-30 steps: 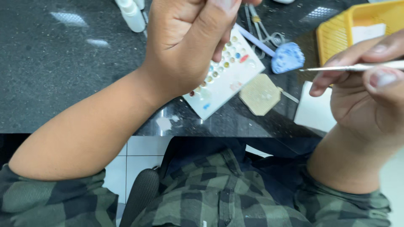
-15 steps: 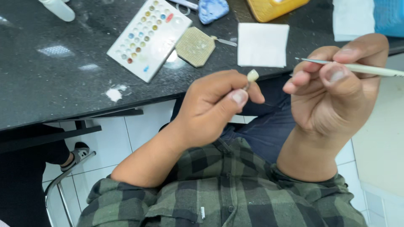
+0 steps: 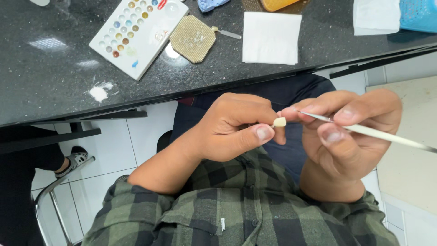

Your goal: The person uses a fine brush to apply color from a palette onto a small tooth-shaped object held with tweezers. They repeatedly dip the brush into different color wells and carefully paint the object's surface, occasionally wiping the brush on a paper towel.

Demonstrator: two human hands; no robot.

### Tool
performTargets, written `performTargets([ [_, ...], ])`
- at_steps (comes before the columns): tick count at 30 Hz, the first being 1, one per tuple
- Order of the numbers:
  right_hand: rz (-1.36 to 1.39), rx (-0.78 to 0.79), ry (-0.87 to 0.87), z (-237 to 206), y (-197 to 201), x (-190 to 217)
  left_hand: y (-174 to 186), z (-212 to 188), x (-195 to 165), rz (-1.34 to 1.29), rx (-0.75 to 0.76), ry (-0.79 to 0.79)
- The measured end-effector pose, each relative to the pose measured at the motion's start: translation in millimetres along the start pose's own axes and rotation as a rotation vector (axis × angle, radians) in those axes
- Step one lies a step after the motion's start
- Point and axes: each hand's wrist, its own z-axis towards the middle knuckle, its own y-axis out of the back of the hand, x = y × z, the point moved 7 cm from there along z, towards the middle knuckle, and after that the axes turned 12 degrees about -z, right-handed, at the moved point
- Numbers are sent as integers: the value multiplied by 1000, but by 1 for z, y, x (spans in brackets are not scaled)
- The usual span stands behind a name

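My left hand (image 3: pixel 236 125) pinches a small cream tooth-shaped piece (image 3: pixel 279 122) between thumb and fingertips, held over my lap below the counter edge. My right hand (image 3: pixel 348 132) grips a thin white-handled brush (image 3: pixel 378 134); its fine metal tip points left and ends close beside the cream piece. Both hands are close together in front of my green checked shirt.
On the black speckled counter (image 3: pixel 54 77) lie a white palette with several coloured wells (image 3: pixel 136 32), a tan honeycomb pad (image 3: pixel 193 38), a white tissue (image 3: pixel 271 37), another tissue (image 3: pixel 375 16) and a blue basket (image 3: pixel 421 13). A white powder spot (image 3: pixel 99 92) marks the counter. Another person's foot (image 3: pixel 75 157) shows at left.
My left hand came down from the palette on the counter to my lap with the cream piece. The brush hand moved in until its tip reached the piece. The view tilted downward.
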Motion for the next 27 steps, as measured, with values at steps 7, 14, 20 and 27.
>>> performTargets([
  [7,136,4,-31,-10,-5,-11,-1,-1,-2,60,48,-7],
  [14,128,158,-125,-19,-43,-6,7,-44,-26,218,-16,-64],
  [20,74,213,-213,-34,-66,-5,11,-79,-32,287,-65,-105],
  [27,-82,272,-106,-38,-76,8,12,-93,-28,243,-115,-164],
])
